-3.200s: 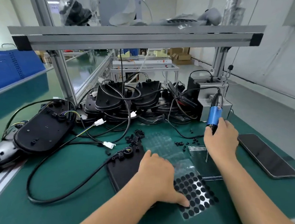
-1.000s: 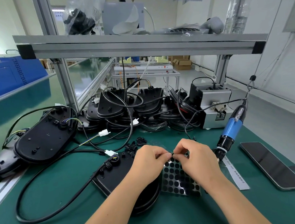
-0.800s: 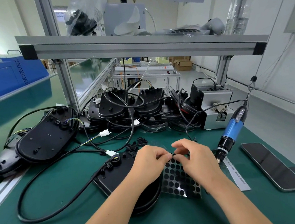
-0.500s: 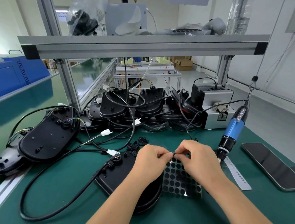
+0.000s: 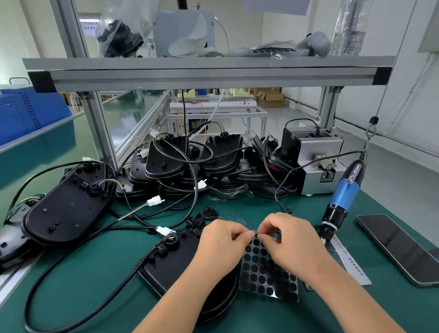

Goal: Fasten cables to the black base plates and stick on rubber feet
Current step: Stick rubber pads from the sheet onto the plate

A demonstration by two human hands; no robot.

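- Green matting (image 5: 66, 296) covers the bench beneath an aluminium-framed shelf (image 5: 206, 75); beyond lies a factory floor with further benches.
- One black base plate (image 5: 173, 264) lies directly before the person, its cable (image 5: 75, 322) already attached at the far end and looping out to the left, presumably kept clear of the working area.
- Sheet of rubber feet (image 5: 267, 273) rests partly over the plate's right edge, within immediate reach of where the feet must go.
- Left hand (image 5: 219, 247) and right hand (image 5: 290, 242) meet fingertip to fingertip above the sheet's far end, both pinching one small dark item, apparently a rubber foot; judged to be freeing it from its backing before application.
- Blue electric screwdriver (image 5: 344, 198) hangs just right of the hands, unattended.
- Phone (image 5: 403, 249) lies on the matting further right.
- Stacked plates with cables (image 5: 195, 168) wait at the rear; another plate (image 5: 66, 207) sits at left.
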